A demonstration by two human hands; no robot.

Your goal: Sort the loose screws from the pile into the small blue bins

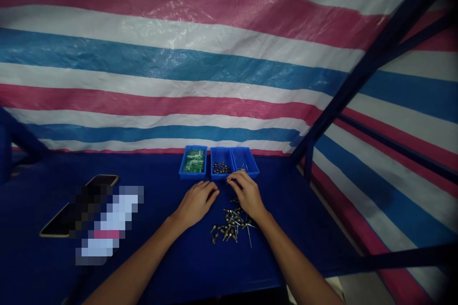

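My right hand (246, 195) is closed in a pinch on a small metal piece (228, 180) at the front edge of the middle bin. Left of it, my left hand (196, 202) rests low over the table with its fingers curled and thumb close to the forefinger; anything between them is hidden. Between my forearms lies a loose pile of small metal parts (232, 221), dark and brass-coloured, some with thin silver pins. Similar dark and brass pieces (221, 167) fill part of the middle blue bin (220, 153). A few silver pins (242, 167) lie in the right blue bin (246, 155).
A third blue bin (182, 171) at the left holds green and clear pieces (194, 160). On the blue table (161, 257) a phone (103, 180) lies at the left beside a blurred-out pale object (114, 221). Behind are striped sheeting (179, 71) and a dark frame bar (352, 86).
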